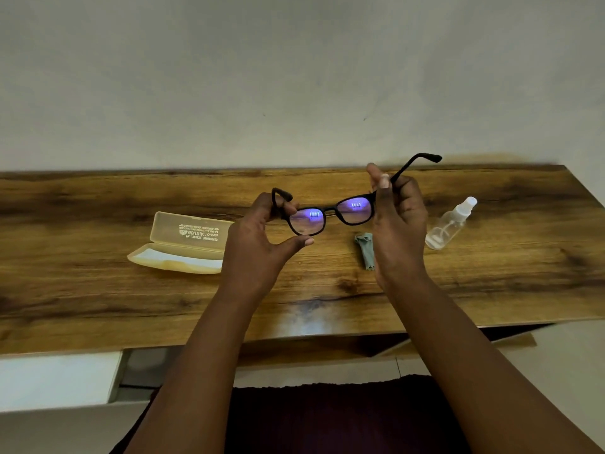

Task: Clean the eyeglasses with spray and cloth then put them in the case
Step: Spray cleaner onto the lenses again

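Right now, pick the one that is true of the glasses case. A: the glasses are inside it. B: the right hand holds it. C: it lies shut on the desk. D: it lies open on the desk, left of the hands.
D: the case lies open on the desk, left of both hands, which hold the glasses above it.
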